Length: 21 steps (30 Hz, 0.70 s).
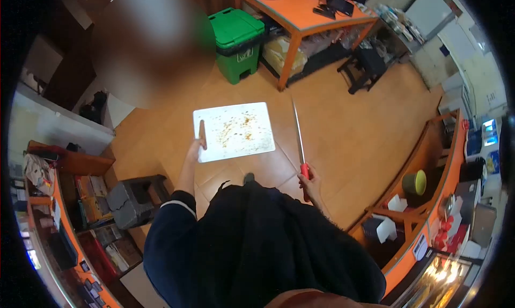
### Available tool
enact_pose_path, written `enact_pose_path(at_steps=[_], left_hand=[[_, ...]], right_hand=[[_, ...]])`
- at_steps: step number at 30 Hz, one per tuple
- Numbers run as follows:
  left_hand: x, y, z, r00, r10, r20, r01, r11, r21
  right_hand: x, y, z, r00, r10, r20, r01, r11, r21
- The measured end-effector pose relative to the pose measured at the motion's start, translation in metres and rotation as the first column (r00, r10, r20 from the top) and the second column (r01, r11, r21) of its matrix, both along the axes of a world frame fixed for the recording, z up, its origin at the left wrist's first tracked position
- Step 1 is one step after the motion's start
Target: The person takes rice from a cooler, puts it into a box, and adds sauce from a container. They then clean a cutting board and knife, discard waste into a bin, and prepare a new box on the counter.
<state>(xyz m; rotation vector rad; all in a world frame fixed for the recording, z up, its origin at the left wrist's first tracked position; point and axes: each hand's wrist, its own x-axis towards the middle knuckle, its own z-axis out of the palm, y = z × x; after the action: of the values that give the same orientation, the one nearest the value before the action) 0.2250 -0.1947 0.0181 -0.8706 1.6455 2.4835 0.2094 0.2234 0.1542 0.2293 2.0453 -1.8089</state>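
Note:
My left hand [194,149] grips the left edge of a white cutting board [235,131], thumb on top. The board is held level in the air above the tiled floor and is strewn with brown-orange crumbs. My right hand [310,183] is closed on the red handle of a long, narrow-bladed knife [298,132]. Its blade points away from me and runs just right of the board without touching it. My dark sleeves and apron fill the lower middle of the view.
A green lidded bin [237,42] stands ahead by an orange table [306,18]. Orange counters with shelves run along the right [429,163] and left [64,200]. A grey stool [131,198] sits at left, a dark stool [367,64] by the table. A blurred person stands at upper left.

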Motion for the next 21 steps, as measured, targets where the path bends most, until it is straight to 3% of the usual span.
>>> enact_pose_path(at_steps=[2, 6, 7, 11, 14, 17, 20, 21], left_hand=[[0.02, 0.018, -0.001, 0.981, 0.187, 0.05, -0.189, 0.982, 0.031], [0.03, 0.032, 0.011, 0.948, 0.31, 0.068, -0.312, 0.949, 0.029], [0.018, 0.039, -0.02, 0.942, 0.332, 0.048, -0.334, 0.942, 0.034], [0.028, 0.057, -0.032, 0.91, 0.414, 0.019, -0.414, 0.909, 0.044], [0.028, 0.04, -0.094, 0.902, 0.431, -0.033, -0.432, 0.902, -0.02], [0.033, 0.035, -0.121, 0.885, 0.464, -0.044, -0.461, 0.886, 0.055], [0.035, 0.055, -0.121, 0.8, 0.594, -0.088, -0.593, 0.804, 0.039], [0.035, 0.051, -0.139, 0.766, 0.622, -0.163, -0.609, 0.783, 0.127]], right_hand=[[-0.023, 0.016, -0.012, 0.999, 0.032, -0.025, -0.032, 0.999, -0.005], [-0.073, 0.022, -0.01, 0.981, 0.171, -0.091, -0.174, 0.985, -0.021], [-0.081, 0.028, -0.036, 0.977, 0.161, -0.139, -0.165, 0.986, -0.014], [-0.118, 0.036, -0.063, 0.959, 0.227, -0.172, -0.236, 0.971, -0.032], [-0.148, 0.035, -0.105, 0.942, 0.264, -0.205, -0.274, 0.961, -0.024], [-0.173, 0.031, -0.115, 0.888, 0.374, -0.269, -0.387, 0.922, 0.007], [-0.203, 0.024, -0.106, 0.847, 0.416, -0.332, -0.455, 0.889, -0.048], [-0.215, 0.02, -0.097, 0.816, 0.429, -0.387, -0.467, 0.884, -0.005]])
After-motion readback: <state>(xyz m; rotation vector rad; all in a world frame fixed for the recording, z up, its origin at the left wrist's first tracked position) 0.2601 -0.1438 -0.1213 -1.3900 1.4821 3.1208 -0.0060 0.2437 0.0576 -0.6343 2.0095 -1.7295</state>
